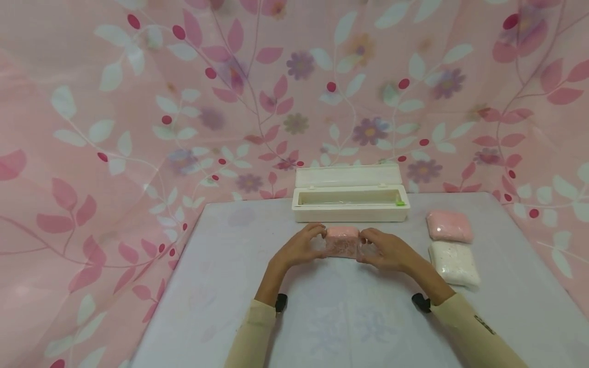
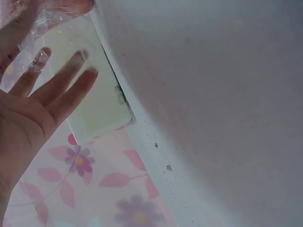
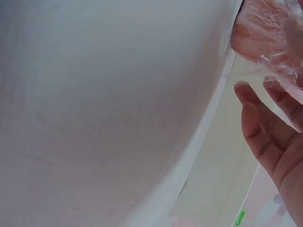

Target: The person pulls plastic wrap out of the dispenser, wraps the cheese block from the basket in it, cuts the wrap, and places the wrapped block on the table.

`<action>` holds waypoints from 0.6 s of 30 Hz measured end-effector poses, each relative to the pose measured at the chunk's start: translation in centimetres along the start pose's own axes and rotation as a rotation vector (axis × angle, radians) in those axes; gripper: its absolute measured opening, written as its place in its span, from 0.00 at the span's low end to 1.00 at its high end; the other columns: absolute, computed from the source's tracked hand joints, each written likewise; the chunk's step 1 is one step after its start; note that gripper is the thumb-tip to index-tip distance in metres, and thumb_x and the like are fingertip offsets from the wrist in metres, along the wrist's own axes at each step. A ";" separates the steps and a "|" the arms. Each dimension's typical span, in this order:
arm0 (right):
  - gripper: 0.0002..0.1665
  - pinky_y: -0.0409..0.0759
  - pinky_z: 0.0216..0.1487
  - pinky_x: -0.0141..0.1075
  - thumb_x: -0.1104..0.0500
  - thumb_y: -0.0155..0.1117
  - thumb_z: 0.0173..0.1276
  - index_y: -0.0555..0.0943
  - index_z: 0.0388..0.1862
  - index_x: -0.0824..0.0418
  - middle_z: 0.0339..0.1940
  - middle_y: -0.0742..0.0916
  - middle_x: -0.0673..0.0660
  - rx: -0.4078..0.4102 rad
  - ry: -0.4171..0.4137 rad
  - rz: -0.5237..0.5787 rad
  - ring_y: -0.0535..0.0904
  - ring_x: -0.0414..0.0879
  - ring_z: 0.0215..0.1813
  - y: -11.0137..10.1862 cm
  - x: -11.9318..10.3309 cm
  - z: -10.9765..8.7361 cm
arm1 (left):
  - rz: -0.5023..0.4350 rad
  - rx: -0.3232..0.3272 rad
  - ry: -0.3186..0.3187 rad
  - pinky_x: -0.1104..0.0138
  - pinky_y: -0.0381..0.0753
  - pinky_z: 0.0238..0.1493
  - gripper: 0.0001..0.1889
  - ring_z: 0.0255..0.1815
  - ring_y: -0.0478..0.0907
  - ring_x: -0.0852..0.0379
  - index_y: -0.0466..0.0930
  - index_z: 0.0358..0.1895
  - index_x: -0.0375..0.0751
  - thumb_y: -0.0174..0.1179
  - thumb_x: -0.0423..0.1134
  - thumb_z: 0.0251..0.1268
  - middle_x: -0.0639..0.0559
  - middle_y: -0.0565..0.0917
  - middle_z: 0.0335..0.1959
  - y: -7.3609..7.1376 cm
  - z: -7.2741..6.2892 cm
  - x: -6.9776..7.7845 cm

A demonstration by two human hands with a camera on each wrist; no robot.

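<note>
A pink block in clear plastic wrap (image 1: 342, 243) is between the two hands in the head view, near the middle of the table. My left hand (image 1: 300, 246) pinches the loose plastic at its left end. At the other end, the right hand (image 1: 388, 250) pinches the wrap between thumb and fingers. The left wrist view shows the left fingers (image 2: 71, 92) spread below the crinkled wrap. In the right wrist view, part of the wrapped block (image 3: 260, 33) shows at the top corner, above the right fingers (image 3: 258, 130).
Just behind the hands stands a long white box (image 1: 349, 214), its lid (image 1: 348, 177) raised, with a small green piece (image 1: 400, 203) at its right end. To the right lie a pink wrapped pack (image 1: 449, 226) and a white wrapped pack (image 1: 454, 263) on the white-covered table (image 1: 221, 286).
</note>
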State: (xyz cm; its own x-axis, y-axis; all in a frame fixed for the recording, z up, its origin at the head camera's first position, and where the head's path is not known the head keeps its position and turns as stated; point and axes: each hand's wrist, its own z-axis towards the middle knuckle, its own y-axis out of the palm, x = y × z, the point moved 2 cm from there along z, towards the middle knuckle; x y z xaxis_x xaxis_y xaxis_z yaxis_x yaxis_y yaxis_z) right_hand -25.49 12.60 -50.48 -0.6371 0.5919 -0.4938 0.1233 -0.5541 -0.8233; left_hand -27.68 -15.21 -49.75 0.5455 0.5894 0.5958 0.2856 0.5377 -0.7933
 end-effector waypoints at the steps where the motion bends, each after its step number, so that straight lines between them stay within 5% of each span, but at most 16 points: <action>1: 0.19 0.80 0.40 0.42 0.52 0.71 0.64 0.74 0.50 0.51 0.42 0.81 0.47 -0.006 0.002 0.007 0.81 0.45 0.42 0.1 0.0 0.0 | -0.024 -0.012 0.003 0.62 0.77 0.56 0.20 0.60 0.74 0.54 0.74 0.53 0.48 0.69 0.34 0.60 0.52 0.74 0.59 0.1 -0.1 -0.1; 5: 0.16 0.81 0.40 0.41 0.69 0.67 0.63 0.75 0.45 0.54 0.38 0.82 0.48 -0.003 -0.035 0.058 0.83 0.45 0.41 0.3 0.1 0.2 | -0.065 -0.004 0.057 0.69 0.79 0.49 0.19 0.54 0.77 0.56 0.74 0.54 0.42 0.58 0.20 0.64 0.50 0.79 0.51 0.1 -0.1 -0.5; 9: 0.15 0.82 0.38 0.39 0.75 0.64 0.61 0.75 0.40 0.58 0.35 0.82 0.49 0.034 -0.064 0.060 0.82 0.44 0.38 0.5 -0.1 0.4 | -0.055 0.072 0.083 0.69 0.79 0.47 0.18 0.49 0.78 0.57 0.80 0.50 0.39 0.56 0.17 0.63 0.50 0.82 0.47 0.0 0.0 -0.4; 18: 0.15 0.78 0.36 0.39 0.77 0.61 0.57 0.77 0.34 0.59 0.30 0.81 0.50 0.077 0.052 0.105 0.74 0.42 0.34 1.2 -1.0 0.5 | -0.154 0.195 -0.122 0.70 0.80 0.40 0.10 0.40 0.80 0.57 0.84 0.38 0.37 0.56 0.21 0.63 0.50 0.83 0.38 0.2 1.1 0.1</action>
State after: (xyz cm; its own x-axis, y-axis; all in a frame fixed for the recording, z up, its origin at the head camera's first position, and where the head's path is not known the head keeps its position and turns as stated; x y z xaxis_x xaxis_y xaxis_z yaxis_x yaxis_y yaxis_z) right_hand -25.06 11.07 -50.82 -0.5833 0.5567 -0.5915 0.1271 -0.6567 -0.7434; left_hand -28.46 -14.36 -49.72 0.4047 0.5538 0.7277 0.1940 0.7257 -0.6601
